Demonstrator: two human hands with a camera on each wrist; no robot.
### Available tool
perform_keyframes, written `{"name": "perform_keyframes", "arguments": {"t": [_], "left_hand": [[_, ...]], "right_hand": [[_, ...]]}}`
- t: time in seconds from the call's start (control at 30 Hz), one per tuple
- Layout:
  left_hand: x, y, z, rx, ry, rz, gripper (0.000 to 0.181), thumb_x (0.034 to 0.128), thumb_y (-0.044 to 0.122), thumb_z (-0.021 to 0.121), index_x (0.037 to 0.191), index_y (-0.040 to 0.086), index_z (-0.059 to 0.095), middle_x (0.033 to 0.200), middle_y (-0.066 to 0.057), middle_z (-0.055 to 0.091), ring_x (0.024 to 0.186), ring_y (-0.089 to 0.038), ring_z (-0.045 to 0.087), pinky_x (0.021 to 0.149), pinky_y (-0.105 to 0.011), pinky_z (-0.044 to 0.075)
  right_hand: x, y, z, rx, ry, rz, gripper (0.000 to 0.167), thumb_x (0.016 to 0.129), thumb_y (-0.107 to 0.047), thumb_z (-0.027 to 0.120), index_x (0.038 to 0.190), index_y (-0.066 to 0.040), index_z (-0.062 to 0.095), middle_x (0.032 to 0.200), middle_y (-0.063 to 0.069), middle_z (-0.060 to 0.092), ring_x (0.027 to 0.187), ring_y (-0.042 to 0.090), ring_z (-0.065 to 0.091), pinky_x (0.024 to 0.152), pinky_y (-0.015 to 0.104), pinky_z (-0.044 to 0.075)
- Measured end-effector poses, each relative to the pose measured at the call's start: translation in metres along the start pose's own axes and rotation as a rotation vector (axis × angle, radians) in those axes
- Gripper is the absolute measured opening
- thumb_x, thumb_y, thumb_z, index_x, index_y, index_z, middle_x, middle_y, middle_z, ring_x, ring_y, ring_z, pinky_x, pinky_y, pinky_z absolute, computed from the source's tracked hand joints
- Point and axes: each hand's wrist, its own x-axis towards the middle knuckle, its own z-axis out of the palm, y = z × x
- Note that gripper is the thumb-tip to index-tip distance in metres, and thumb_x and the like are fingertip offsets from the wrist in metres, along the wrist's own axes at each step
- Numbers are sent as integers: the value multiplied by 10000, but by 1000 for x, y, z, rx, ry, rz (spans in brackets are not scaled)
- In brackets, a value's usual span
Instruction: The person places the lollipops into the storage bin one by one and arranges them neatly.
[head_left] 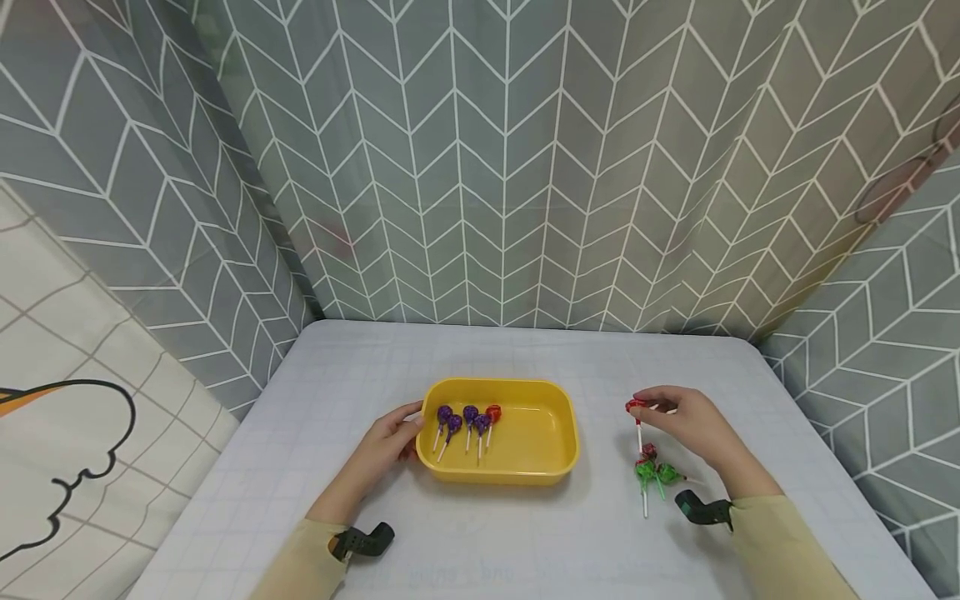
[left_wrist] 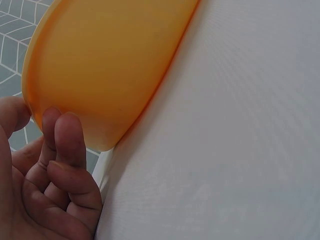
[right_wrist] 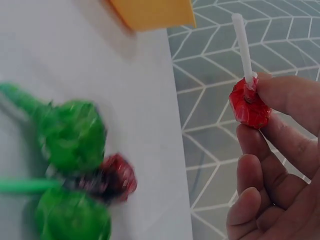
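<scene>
Red-wrapped lollipop (right_wrist: 250,110) pinched in the right hand (head_left: 690,421), well to the right of the yellow tray (head_left: 536,429).
Its candy end sits at the fingertips, far nearer the right hand than the left hand (head_left: 388,437); in the head view its long axis runs near-to-far, stick pointing toward the person, above a dark-red lollipop (head_left: 648,451) and two green lollipops (head_left: 644,472). The left hand grips the tray's left end, beside four purple lollipops (head_left: 445,412) and another red one (head_left: 493,412).
</scene>
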Motion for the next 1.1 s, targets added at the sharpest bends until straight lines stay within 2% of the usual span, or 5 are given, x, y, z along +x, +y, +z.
{"name": "perform_keyframes", "arguments": {"t": [0.27, 0.87, 1.1], "left_hand": [[-1, 1, 0, 13, 6, 4, 572, 961, 511, 587, 1439, 206, 505, 877, -101, 682, 734, -265, 597, 637, -324, 495], [-1, 2, 0, -7, -3, 5, 547, 959, 496, 599, 1424, 220, 519, 883, -103, 682, 730, -264, 591, 631, -323, 493], [-1, 0, 0, -4, -2, 10, 523, 978, 469, 585, 1426, 207, 519, 878, -105, 682, 716, -251, 583, 617, -312, 482]], "right_hand": [[10, -14, 6, 25, -19, -20, 470, 867, -472, 740, 1153, -100, 707, 939, -1, 695, 931, 232, 579, 728, 356, 494], [31, -45, 23, 54, -50, -112, 365, 863, -446, 752, 1105, -172, 733, 973, -42, 697, 916, 207, 594, 756, 367, 507], [36, -53, 30, 51, -53, -114, 368, 855, -458, 756, 1109, -192, 736, 996, -37, 692, 919, 203, 594, 755, 359, 504]]}}
